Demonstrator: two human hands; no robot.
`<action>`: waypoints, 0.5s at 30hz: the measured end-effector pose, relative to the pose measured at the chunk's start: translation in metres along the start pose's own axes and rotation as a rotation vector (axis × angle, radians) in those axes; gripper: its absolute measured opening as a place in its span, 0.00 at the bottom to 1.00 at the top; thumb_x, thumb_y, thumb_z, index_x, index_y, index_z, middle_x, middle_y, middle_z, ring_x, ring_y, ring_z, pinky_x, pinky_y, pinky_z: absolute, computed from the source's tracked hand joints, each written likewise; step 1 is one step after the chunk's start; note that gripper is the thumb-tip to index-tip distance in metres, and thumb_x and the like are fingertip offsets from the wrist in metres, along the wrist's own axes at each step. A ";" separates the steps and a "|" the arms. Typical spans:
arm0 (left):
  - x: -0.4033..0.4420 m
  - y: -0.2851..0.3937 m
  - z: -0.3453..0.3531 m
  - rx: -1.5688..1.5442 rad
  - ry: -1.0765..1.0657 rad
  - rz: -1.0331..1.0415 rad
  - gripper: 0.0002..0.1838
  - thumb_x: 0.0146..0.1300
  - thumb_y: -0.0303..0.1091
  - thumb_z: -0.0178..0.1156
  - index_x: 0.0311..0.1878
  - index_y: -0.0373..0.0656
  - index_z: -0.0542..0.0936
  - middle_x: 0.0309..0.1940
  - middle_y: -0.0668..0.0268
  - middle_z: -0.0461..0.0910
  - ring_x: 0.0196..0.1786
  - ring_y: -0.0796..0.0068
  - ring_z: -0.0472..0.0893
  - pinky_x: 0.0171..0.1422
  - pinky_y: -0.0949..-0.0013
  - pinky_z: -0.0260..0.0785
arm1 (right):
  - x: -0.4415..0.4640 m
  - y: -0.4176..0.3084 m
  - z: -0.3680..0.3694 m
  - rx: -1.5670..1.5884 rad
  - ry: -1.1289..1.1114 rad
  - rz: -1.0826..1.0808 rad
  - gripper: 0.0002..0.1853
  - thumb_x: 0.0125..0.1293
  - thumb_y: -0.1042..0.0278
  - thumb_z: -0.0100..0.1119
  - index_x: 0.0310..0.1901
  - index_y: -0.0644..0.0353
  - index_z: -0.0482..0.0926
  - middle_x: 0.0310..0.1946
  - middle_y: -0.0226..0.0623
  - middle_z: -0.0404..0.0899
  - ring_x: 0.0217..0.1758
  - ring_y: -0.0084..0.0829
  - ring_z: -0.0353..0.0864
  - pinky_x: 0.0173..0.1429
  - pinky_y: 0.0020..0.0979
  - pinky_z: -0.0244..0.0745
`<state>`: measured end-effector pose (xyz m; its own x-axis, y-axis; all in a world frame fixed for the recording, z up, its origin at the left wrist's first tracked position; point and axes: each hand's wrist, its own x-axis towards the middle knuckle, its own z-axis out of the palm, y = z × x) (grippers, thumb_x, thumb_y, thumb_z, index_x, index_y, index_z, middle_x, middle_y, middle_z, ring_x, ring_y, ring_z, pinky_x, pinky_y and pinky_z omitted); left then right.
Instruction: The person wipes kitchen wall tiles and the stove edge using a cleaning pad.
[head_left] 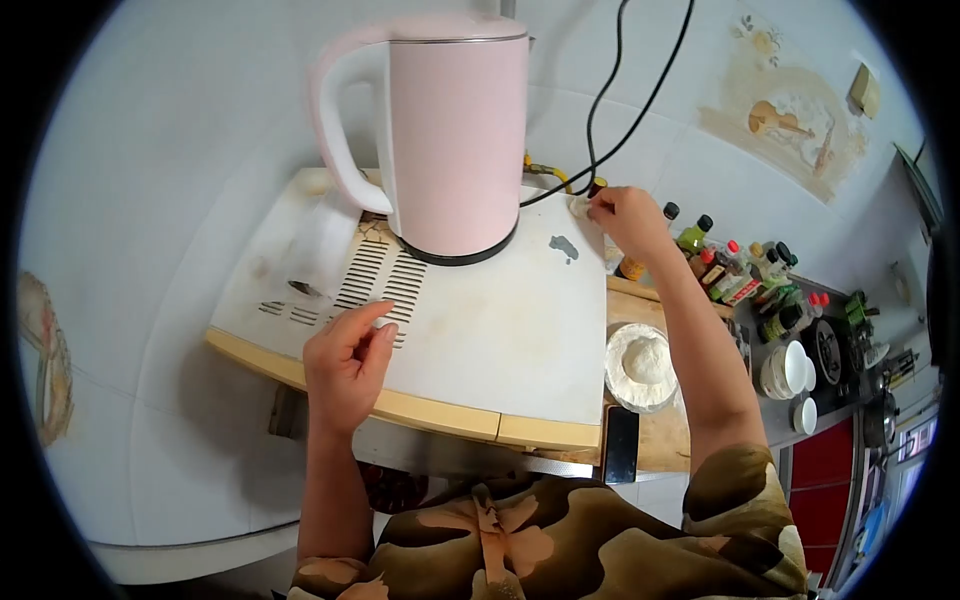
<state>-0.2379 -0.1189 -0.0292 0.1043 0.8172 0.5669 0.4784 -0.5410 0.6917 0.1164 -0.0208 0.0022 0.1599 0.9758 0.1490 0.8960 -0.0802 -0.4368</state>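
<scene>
So there was one pink electric kettle [455, 140] at the top middle of the frame, upright on a white vented surface [500, 350]. One black cord [640, 125] hung down in two strands at the top, and a length of it ran beside the kettle's base.

Two hands in view. The right hand [618, 212], right of center in the upper half, had its fingers pinched together at the surface's far right corner, by one small pale item [580, 207]. Couldn't tell if it was actually gripping that. The left hand [352, 352], left of center, was loosely curled with nothing visible in it, over the vent slots [382, 280]; couldn't tell whether it touched them.

Right of center, lower half: one bowl [618, 388] of flour with one round pale lump [646, 358] in it, plus one dark phone [620, 443] just below. A bunch of bottles [738, 270], too crammed to count, filled the right side. Below those, one small white bowl [804, 416] sat by a stack of white bowls [783, 371].
</scene>
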 end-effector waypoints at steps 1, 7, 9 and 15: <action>-0.001 0.000 -0.002 -0.023 -0.014 -0.037 0.11 0.56 0.22 0.63 0.44 0.38 0.81 0.24 0.64 0.77 0.22 0.81 0.70 0.26 0.76 0.63 | -0.004 0.000 0.009 -0.036 0.097 -0.185 0.11 0.58 0.64 0.60 0.38 0.60 0.84 0.31 0.44 0.82 0.33 0.42 0.80 0.40 0.37 0.73; -0.001 0.000 -0.001 -0.058 -0.003 -0.028 0.11 0.57 0.22 0.62 0.44 0.38 0.81 0.24 0.65 0.77 0.21 0.80 0.71 0.26 0.76 0.63 | -0.007 -0.018 0.006 -0.043 -0.003 -0.165 0.10 0.57 0.65 0.60 0.35 0.62 0.84 0.27 0.43 0.82 0.29 0.39 0.80 0.36 0.34 0.73; -0.003 0.000 -0.004 -0.018 -0.003 -0.043 0.11 0.57 0.22 0.62 0.44 0.38 0.81 0.24 0.65 0.77 0.21 0.80 0.71 0.26 0.77 0.63 | -0.032 -0.028 -0.002 0.008 -0.094 -0.210 0.09 0.57 0.65 0.60 0.34 0.60 0.84 0.27 0.41 0.82 0.31 0.39 0.81 0.37 0.36 0.74; 0.002 0.000 -0.002 -0.019 -0.009 -0.014 0.11 0.57 0.23 0.63 0.44 0.39 0.81 0.24 0.64 0.78 0.21 0.81 0.70 0.25 0.77 0.62 | -0.031 -0.023 0.011 -0.108 0.108 -0.303 0.08 0.58 0.65 0.60 0.35 0.56 0.84 0.29 0.39 0.83 0.34 0.42 0.82 0.38 0.39 0.75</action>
<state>-0.2390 -0.1181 -0.0273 0.1059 0.8263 0.5532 0.4628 -0.5333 0.7081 0.0860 -0.0467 -0.0022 -0.0826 0.9318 0.3536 0.9472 0.1836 -0.2628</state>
